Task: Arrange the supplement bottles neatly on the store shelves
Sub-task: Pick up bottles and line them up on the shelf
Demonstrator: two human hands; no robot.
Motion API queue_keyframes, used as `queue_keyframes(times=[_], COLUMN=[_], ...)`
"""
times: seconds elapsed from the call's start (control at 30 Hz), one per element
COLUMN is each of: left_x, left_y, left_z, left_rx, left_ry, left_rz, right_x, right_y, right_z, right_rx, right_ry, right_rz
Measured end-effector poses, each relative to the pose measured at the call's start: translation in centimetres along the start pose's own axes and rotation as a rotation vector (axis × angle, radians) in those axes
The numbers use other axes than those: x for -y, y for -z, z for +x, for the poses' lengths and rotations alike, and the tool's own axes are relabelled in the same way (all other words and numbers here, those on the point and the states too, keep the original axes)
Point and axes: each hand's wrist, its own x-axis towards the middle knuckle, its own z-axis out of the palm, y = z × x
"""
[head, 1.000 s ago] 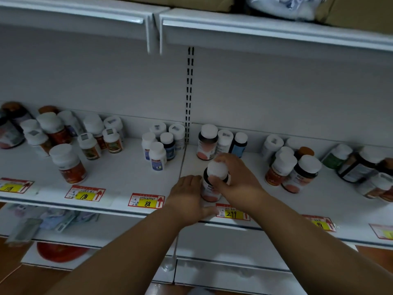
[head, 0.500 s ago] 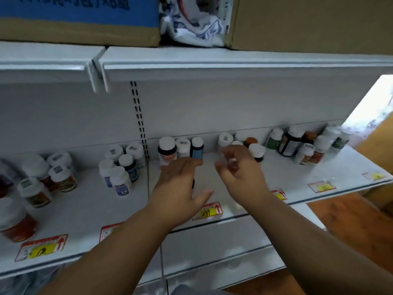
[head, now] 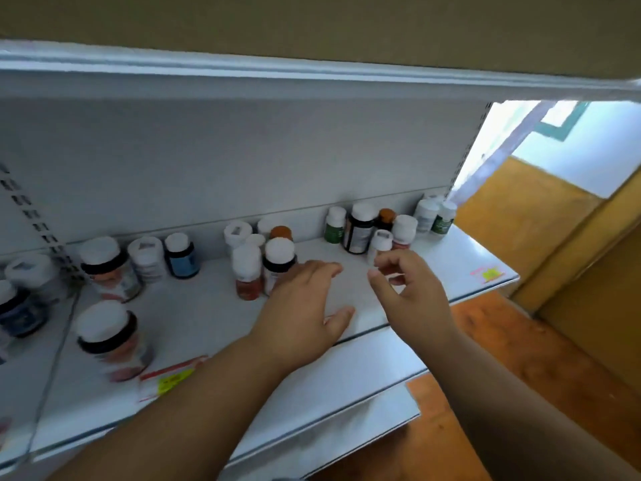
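over shelf (head: pixel 347 272) | left hand (head: pixel 305 307) fingers flat | right hand (head: pixel 412 293) fingers loosely curled, empty | labels seemingly unreadable

Motion blur is smearing the large bottle (head: pixel 112 341) at the lower left of the frame and the price tag (head: pixel 170 376) just right of it, so no label is reading clearly. The left hand (head: pixel 305 307) is covering the lower part of a dark-banded bottle (head: pixel 279 258) at centre. The frame's left edge is cutting off the bottles (head: pixel 17 300) there.
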Motion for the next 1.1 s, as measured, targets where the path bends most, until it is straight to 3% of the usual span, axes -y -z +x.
queue_keyframes(times=[0.23, 0.37, 0.6, 0.73, 0.83, 0.97, 1.1], left_x=[-7.4, -9.2, -9.4, -10.7, -11.0, -12.2, -14.8], left_y=[-9.6, -12.7, -15.7, -17.4, -18.1, -20.2, -24.2], left_z=[8.4, 11.1, 16.6, 19.5, 20.6, 22.8, 24.2], left_rx=[0.015, 0.030, 0.111, 0.084, 0.077, 0.020, 0.003], left_ry=[0.145, 0.200, 0.175, 0.163, 0.174, 0.260, 0.451], left_rz=[-0.026, -0.050, -0.087, -0.125, -0.103, -0.071, -0.102], right_x=[-10.0, -14.1, -18.9, -22.4, -25.3, -29.0, -31.3], right_y=[7.7, 9.7, 10.3, 10.9, 10.8, 9.6, 8.7], right_z=[6.1, 8.9, 13.8, 17.0, 20.3, 24.0, 26.3], right_rx=[0.089, 0.139, 0.147, 0.153, 0.183, 0.260, 0.313], right_ry=[0.034, -0.045, -0.197, -0.165, -0.256, -0.268, -0.188], right_rz=[-0.052, -0.086, -0.058, -0.088, -0.084, -0.047, -0.026])
